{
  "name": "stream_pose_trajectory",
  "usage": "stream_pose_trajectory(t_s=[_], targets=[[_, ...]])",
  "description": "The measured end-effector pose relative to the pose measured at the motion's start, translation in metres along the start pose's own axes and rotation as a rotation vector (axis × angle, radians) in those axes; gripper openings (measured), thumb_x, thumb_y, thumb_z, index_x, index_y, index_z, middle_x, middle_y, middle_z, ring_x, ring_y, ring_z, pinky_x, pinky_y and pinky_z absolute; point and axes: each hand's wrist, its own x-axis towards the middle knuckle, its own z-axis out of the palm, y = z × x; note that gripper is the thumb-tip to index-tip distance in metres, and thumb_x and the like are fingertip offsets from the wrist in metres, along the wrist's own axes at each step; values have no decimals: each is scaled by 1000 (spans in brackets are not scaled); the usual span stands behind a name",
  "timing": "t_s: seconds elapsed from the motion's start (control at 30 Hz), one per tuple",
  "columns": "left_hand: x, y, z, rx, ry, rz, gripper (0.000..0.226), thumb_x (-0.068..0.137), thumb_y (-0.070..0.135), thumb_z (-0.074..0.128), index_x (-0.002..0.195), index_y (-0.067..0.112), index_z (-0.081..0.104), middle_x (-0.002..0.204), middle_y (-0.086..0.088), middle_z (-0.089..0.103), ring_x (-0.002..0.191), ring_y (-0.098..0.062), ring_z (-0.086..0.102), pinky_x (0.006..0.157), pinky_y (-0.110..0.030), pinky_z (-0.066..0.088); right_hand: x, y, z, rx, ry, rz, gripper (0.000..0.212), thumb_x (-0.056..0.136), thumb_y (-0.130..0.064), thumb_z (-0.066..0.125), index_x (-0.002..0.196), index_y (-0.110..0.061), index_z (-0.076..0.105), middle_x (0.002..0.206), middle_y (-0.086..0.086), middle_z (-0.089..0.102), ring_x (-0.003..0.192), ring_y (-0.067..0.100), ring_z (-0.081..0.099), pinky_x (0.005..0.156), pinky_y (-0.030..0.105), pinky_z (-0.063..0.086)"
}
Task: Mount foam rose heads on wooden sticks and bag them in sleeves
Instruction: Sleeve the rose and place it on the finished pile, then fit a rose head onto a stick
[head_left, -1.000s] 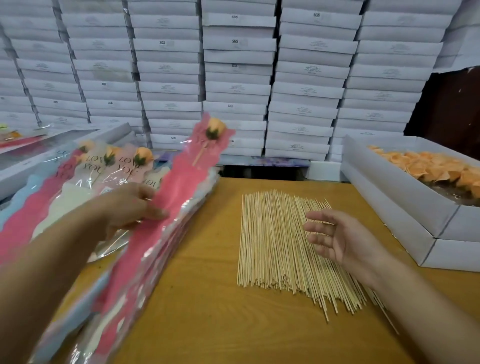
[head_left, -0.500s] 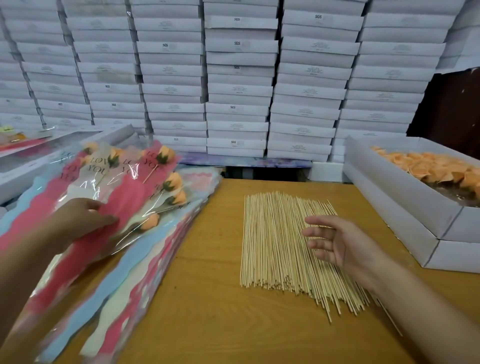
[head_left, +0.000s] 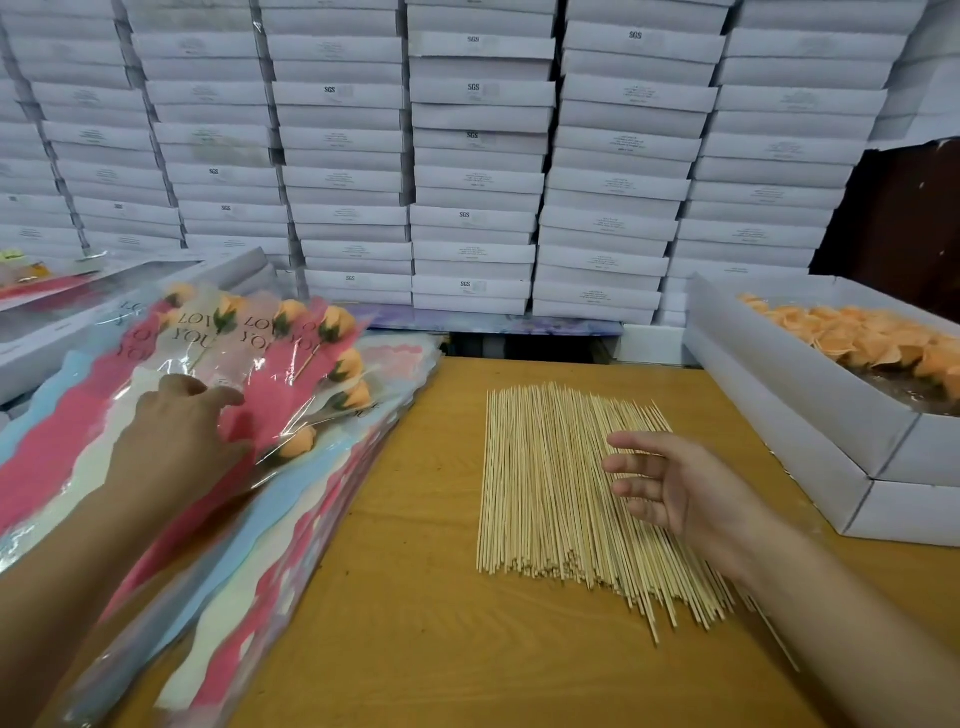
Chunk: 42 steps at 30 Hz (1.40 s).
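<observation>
Stacked white boxes (head_left: 478, 182) backing you, your open, empty right hand (head_left: 691, 499) is hovering over stiff, light sticks (head_left: 545, 483); pinch one mid-length.

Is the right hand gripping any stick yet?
No, the right hand hovers open, palm sideways, above the wooden sticks with nothing between its fingers.

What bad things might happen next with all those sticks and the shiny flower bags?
1. The right hand hovers open over the loose wooden sticks; a careless sweep might scatter them, and a few near ones already splay toward the table's edge.
2. The bagged roses lie on a slanted stack of slippery sleeves; as the left hand lets go, they may slide off.
</observation>
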Motion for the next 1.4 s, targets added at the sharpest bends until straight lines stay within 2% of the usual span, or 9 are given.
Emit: stream_pose_trajectory(t_s=[0.17, 0.43, 0.57, 0.7, 0.83, 0.93, 1.17, 1.27, 1.4], targets=[[-6, 6, 7, 17, 34, 10, 24, 80, 24, 78, 104, 19, 76, 124, -21, 53, 114, -46, 48, 89, -56, 48, -1, 0, 0, -4, -7, -3, 27, 97, -23, 56, 117, -7, 66, 87, 8, 74, 65, 15, 69, 48, 23, 53], [-14, 19, 9, 4, 79, 45, 30, 90, 28, 68, 117, 14, 70, 133, -20, 53, 122, -46, 46, 91, -56, 47, -1, -1, -1, -6, -7, 2, 27, 97, -24, 56, 116, -8, 66, 88, 8, 74, 66, 15, 69, 48, 23, 53], [-23, 42, 8, -112, 98, 126, 34, 90, 21, 68, 122, 9, 69, 130, -22, 56, 118, -44, 51, 93, -53, 46, -1, 0, 0, -23, -9, 1, 27, 97, -25, 55, 116, -9, 66, 89, 8, 74, 67, 15, 69, 50, 23, 53], [-41, 88, 15, -299, -8, 210, 37, 94, 22, 64, 129, 11, 64, 132, -16, 56, 117, -33, 55, 99, -42, 42, -2, 0, 1, -53, -10, 1, 26, 99, -25, 54, 115, -10, 66, 91, 8, 75, 69, 16, 69, 51, 23, 54], [-70, 136, 32, -389, -228, 299, 44, 99, 41, 54, 138, 21, 54, 144, -2, 50, 131, -20, 48, 108, -33, 36, -4, 1, 3, -122, -5, -9, 24, 99, -24, 54, 114, -10, 66, 90, 8, 75, 70, 17, 69, 51, 24, 53], [-94, 170, 47, -381, -351, 398, 54, 101, 54, 41, 147, 26, 44, 154, 2, 41, 139, -17, 41, 115, -35, 32, -7, 3, 6, -161, 3, -21, 22, 99, -24, 55, 113, -11, 67, 89, 8, 75, 69, 17, 69, 51, 24, 53], [-116, 189, 66, -327, -479, 545, 61, 101, 62, 20, 157, 37, 21, 168, 5, 9, 155, -16, 1, 125, -37, 4, -13, 11, 12, -347, 55, -68, 17, 100, -14, 53, 106, -15, 69, 84, 5, 76, 66, 18, 70, 53, 27, 55], [-116, 186, 69, -285, -509, 573, 61, 101, 63, 18, 157, 40, 16, 168, 9, 8, 154, -12, 0, 122, -33, 0, -14, 8, 13, -444, 93, -119, 17, 99, -11, 54, 104, -19, 69, 85, 3, 75, 68, 14, 71, 56, 26, 56], [-115, 182, 69, -293, -507, 595, 59, 102, 62, 18, 157, 41, 17, 167, 12, 9, 154, -9, 1, 122, -29, -1, -17, -12, 7, -791, 206, -282, 17, 98, -18, 56, 103, -31, 66, 98, -11, 71, 81, 6, 68, 71, 26, 58]])
